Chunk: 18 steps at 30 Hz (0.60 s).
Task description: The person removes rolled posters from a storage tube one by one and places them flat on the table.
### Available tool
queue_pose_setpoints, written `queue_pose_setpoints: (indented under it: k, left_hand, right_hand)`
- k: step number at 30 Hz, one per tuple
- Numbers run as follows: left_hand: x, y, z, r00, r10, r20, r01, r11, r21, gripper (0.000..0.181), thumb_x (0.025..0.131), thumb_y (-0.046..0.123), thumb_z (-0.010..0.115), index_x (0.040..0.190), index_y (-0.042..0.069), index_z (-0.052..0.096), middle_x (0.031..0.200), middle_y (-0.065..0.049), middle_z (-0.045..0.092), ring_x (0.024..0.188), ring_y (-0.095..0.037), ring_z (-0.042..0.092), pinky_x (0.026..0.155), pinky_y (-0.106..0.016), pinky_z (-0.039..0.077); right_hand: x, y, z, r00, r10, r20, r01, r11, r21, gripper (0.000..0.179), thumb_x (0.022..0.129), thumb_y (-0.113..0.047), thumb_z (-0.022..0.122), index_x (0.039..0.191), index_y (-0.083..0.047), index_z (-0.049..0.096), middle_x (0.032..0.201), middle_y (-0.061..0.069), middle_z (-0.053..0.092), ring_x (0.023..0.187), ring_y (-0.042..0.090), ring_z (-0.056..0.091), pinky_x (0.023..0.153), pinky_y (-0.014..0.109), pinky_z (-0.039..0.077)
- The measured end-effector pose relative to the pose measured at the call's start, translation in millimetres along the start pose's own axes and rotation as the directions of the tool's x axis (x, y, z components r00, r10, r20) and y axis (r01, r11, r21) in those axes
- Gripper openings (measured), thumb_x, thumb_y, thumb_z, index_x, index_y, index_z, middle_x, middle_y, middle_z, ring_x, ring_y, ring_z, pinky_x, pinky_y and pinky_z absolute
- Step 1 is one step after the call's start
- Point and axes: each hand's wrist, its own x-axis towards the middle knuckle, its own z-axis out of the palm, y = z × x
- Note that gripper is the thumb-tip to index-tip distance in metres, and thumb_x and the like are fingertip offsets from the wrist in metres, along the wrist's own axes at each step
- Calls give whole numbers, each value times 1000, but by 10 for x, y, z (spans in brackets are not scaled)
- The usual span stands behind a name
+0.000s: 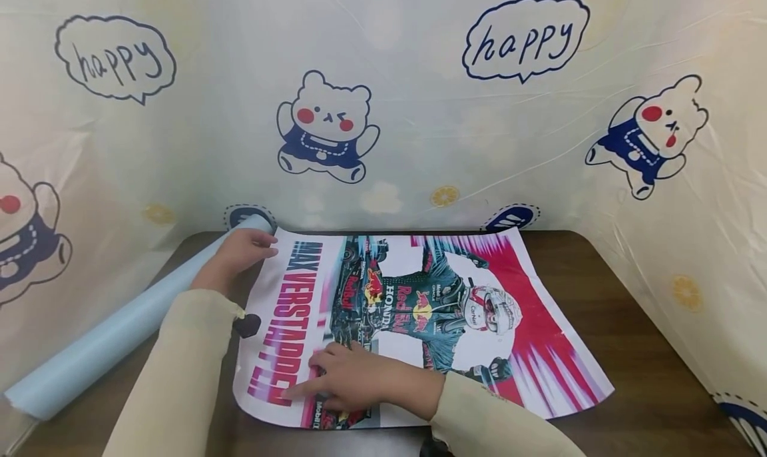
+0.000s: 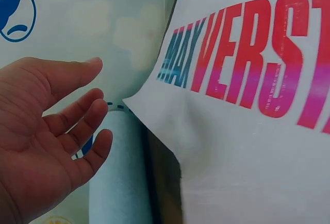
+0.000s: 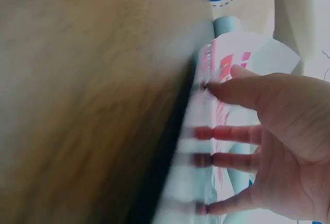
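A printed poster (image 1: 419, 310) lies sideways in the head view, showing a racing driver, a car and large lettering. Its left side curls up off the table. My left hand (image 1: 240, 252) is over the poster's far left corner, beside a long light-blue roll (image 1: 132, 307). In the left wrist view that hand (image 2: 51, 126) has its thumb and fingers apart and loosely bent, with a gap between the fingertips and the poster corner (image 2: 149, 113). Over the lower left part of the print, my right hand (image 1: 359, 377) spreads its fingers, fingertips at the poster's surface.
The brown wooden table (image 1: 653, 377) shows along the right of the poster. Behind it hangs a pale curtain (image 1: 413, 110) printed with bears and "happy" bubbles, which also runs down both sides. The blue roll slants across the table's left side toward the near left.
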Motion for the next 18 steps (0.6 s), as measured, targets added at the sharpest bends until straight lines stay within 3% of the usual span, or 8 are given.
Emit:
queue_pose_setpoints:
  k: [4, 11, 18]
  left_hand:
    - [-7, 105, -76, 1000, -1, -13, 1, 1000, 19, 48, 93, 31, 66, 133, 6, 56, 136, -24, 49, 123, -45, 45, 99, -61, 40]
    - [41, 317, -119, 1000, -17, 4, 17, 999, -39, 52, 93, 34, 66, 136, 9, 55, 142, -21, 45, 129, -44, 40, 100, -62, 39]
    - [113, 425, 60, 997, -65, 29, 69, 971, -230, 54, 94, 35, 65, 140, 12, 50, 144, -16, 43, 128, -41, 42, 103, -59, 37]
  right_hand:
    - [82, -57, 6, 998, 60, 29, -59, 998, -27, 78, 87, -30, 74, 145, -58, 29, 131, -8, 46, 115, 10, 38, 96, 42, 46]
    - [225, -174, 57, 986, 156, 58, -155, 988, -12, 87, 82, -27, 79, 141, -64, 27, 142, -8, 37, 129, 18, 31, 101, 63, 37]
    - [277, -231, 55, 984, 175, 42, -173, 984, -36, 84, 78, -31, 81, 139, -62, 34, 138, -9, 40, 128, 18, 32, 95, 69, 37]
